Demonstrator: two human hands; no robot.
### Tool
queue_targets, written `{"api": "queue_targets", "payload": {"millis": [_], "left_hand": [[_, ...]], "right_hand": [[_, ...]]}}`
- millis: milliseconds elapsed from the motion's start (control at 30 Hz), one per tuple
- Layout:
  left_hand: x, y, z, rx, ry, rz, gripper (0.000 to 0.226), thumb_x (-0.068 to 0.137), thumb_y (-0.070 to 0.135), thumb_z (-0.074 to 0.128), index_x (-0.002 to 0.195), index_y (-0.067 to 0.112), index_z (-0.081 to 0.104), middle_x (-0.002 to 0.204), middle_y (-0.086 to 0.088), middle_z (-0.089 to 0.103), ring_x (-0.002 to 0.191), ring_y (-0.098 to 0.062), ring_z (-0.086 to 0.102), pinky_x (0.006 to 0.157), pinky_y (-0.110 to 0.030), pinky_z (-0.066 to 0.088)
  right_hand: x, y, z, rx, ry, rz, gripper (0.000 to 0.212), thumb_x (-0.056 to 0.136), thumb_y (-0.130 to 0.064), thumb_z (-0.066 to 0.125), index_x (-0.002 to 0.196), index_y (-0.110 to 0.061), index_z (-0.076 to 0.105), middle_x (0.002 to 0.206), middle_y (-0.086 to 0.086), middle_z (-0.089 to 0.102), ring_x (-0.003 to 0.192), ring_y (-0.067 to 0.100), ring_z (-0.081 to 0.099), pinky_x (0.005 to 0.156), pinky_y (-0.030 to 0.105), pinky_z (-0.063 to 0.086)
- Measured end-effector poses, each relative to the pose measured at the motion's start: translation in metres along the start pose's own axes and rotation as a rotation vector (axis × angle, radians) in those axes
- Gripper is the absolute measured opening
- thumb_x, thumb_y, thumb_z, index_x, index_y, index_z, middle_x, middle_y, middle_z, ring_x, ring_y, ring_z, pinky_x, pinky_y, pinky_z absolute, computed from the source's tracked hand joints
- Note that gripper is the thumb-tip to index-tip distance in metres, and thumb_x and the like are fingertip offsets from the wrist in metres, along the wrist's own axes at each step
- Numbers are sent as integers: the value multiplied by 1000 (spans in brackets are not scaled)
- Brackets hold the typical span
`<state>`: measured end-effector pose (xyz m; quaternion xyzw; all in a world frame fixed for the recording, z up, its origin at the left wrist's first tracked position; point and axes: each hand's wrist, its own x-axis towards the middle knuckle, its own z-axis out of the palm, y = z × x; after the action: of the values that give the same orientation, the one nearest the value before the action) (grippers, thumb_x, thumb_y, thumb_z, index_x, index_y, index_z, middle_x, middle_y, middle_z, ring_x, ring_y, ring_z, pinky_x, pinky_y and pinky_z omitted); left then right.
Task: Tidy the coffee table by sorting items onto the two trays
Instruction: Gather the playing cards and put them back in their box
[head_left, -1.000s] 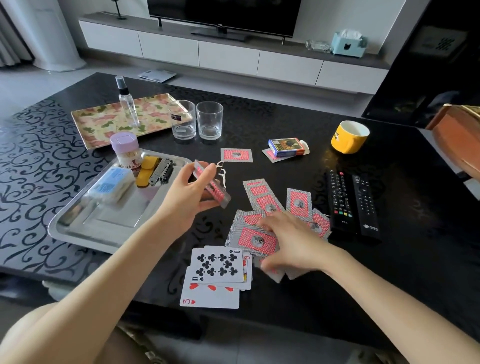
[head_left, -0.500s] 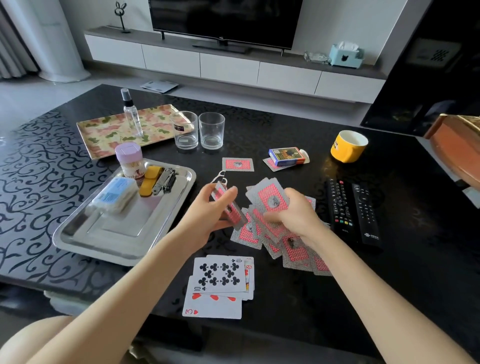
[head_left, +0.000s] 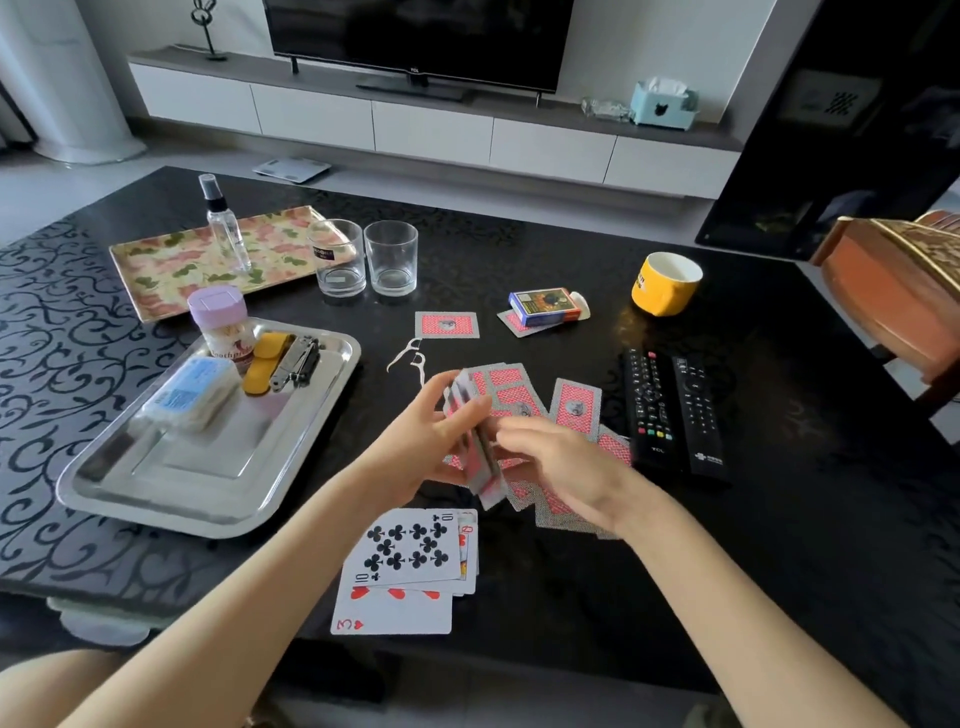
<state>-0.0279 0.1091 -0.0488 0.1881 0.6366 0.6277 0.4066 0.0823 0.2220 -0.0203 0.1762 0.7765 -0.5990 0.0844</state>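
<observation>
Your left hand (head_left: 415, 441) grips a stack of thin red-backed playing cards (head_left: 480, 460) on edge, just above the glossy black table (head_left: 805, 545). Your right hand (head_left: 566, 462) covers the loose fan (head_left: 574, 405); its grip is blurred, cannot tell. Cards are likely light, flexible and slippery. Pinch the long edges.

Soft daylight, wide-angle bowing, slight blur

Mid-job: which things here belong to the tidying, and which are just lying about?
Job: red-backed playing cards, silver metal tray, floral rectangular tray, two clear glasses, yellow ceramic mug, black remotes, white floss picks.
Lying about: black television, pale blue tissue box, white floor scale.
</observation>
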Motion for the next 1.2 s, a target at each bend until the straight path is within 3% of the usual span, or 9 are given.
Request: {"api": "queue_targets", "payload": {"millis": [167,267,400,500,633,800,933,1033,1200], "left_hand": [[11,7,-7,-20,219,-104,28,93,36,53,107,13,46,80,-9,58,56,-20,61,71,-46,58],[15,10,-10,-59,194,-148,29,93,35,53,108,12,45,85,-13,56,64,-23,61,69,-45,58],[21,15,-2,-64,185,-137,29,92,36,54,107,12,46,89,-13,54,63,-21,61,61,-39,58],[23,17,0,-30,191,-135,33,92,37,54,112,13,45,96,-13,55,69,-21,61,65,-41,58],[20,19,-1,5,173,-128,36,91,36,55,116,12,46,98,-13,58,75,-23,60,71,-45,58],[17,21,6,30,133,-130,35,93,35,54,115,11,45,92,-10,60,72,-21,63,75,-49,57],[9,15,11,-7,123,-159,37,91,35,55,115,7,47,95,-15,59,69,-24,63,75,-51,57],[4,17,10,-48,124,-171,28,90,34,57,101,10,49,101,-18,56,74,-28,64,77,-51,56],[-1,21,23,-28,117,-166,29,90,32,57,106,10,47,108,-18,57,85,-31,65,78,-52,56]], "right_hand": [[-26,35,-9,-772,543,67,66,88,-59,46,137,-15,46,133,-1,54,120,16,51,98,28,40],[-28,65,-3,-1000,362,208,99,75,-78,37,148,-12,20,154,9,23,143,25,17,117,38,18],[-18,78,-6,-997,390,-23,77,90,-59,40,149,-14,19,158,2,15,146,17,4,115,27,0],[-21,84,-6,-1076,330,-146,58,99,-45,22,147,-13,28,156,2,23,145,17,14,111,24,0],[-37,95,-8,-1216,424,-240,51,87,-45,31,119,-19,62,133,7,55,126,29,49,106,53,31],[-28,92,-16,-1130,244,-119,93,71,-86,11,144,-29,24,157,9,8,146,25,-1,118,50,5],[-57,105,1,-1184,154,-137,101,65,-90,11,147,-32,15,159,8,-2,146,24,-10,118,48,1],[-85,118,9,-1241,134,-214,89,71,-83,34,141,-28,28,157,12,12,145,30,7,117,48,14],[-112,135,5,-1323,280,-468,40,76,-32,72,109,-18,55,124,14,59,116,32,57,93,38,52]]}}
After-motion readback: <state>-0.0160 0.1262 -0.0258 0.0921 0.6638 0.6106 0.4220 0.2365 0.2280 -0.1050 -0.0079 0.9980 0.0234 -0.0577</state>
